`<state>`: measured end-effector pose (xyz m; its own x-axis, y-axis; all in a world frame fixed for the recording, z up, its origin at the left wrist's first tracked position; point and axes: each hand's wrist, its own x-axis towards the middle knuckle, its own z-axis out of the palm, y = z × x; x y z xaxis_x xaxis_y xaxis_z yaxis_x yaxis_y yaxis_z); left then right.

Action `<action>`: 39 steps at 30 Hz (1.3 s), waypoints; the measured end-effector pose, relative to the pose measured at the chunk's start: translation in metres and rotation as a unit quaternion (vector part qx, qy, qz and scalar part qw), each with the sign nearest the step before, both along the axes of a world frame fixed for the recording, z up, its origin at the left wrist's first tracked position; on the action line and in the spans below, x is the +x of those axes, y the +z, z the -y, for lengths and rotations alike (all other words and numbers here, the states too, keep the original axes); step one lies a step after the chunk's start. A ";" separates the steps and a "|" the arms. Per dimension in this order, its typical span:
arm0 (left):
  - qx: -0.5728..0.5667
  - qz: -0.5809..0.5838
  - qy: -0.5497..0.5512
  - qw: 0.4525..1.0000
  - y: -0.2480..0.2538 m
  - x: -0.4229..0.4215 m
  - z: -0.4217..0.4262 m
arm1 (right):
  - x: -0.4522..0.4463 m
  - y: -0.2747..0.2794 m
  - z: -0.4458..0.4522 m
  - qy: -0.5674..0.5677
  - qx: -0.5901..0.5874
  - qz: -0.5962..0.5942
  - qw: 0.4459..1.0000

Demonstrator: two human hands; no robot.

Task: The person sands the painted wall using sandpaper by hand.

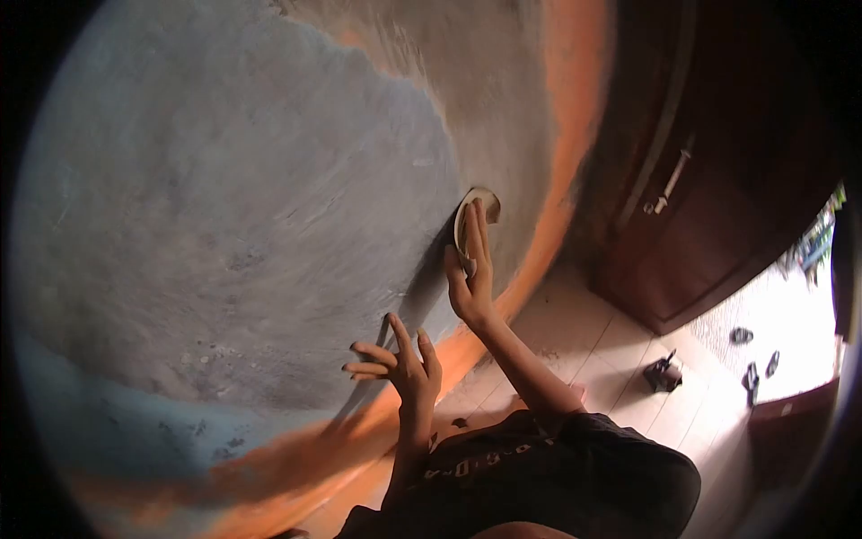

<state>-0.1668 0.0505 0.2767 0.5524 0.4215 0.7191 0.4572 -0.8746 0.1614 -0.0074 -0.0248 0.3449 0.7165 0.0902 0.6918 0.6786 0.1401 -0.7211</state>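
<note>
My right hand [474, 274] presses a curled piece of sandpaper [490, 207] against the wall [296, 207]. The paper is pale, and its edges bend up around my fingers. Lower and to the left, my left hand [409, 366] has its fingers spread and holds nothing. One fingertip seems to meet the wall; whether the others touch it, I cannot tell. The wall is patchy grey, with a browner area above and an orange band [575, 99] along its edge.
A dark red-brown door [718, 171] with a bolt [669, 184] stands to the right. On the tiled floor [593, 368] lies a black object [663, 373]. Several pieces of dark footwear [752, 384] lie by the bright doorway. Bluish paint [153, 422] shows at the wall's lower left.
</note>
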 end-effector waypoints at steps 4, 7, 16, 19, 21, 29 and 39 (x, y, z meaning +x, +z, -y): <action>-0.032 0.016 0.014 0.999 0.018 0.027 0.025 | -0.013 -0.048 0.011 0.009 -0.161 0.103 0.981; 0.021 0.048 0.053 0.997 0.081 0.040 0.014 | 0.002 -0.044 0.019 0.014 -0.207 0.161 0.965; 0.245 -0.052 0.076 0.965 0.245 0.022 -0.006 | 0.038 0.091 0.023 -0.044 -0.222 0.468 0.854; 0.325 -0.031 0.083 0.941 0.257 0.014 -0.024 | 0.057 0.120 0.016 -0.066 -0.191 0.534 0.821; 0.341 0.001 0.105 0.934 0.270 0.001 -0.034 | 0.068 0.142 0.017 -0.120 -0.131 0.443 0.879; 0.378 0.094 0.137 0.911 0.285 -0.070 -0.081 | 0.015 0.174 -0.014 -0.095 -0.206 0.560 0.797; 0.379 0.112 0.174 0.902 0.275 -0.205 -0.149 | -0.083 0.215 -0.086 -0.026 -0.127 0.607 0.784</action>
<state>-0.3720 0.1994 0.5517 0.2869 -0.1179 0.9507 0.7554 -0.5825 -0.3002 -0.0908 0.0614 0.5600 -0.4482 0.3272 0.8319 0.8869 0.0463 0.4596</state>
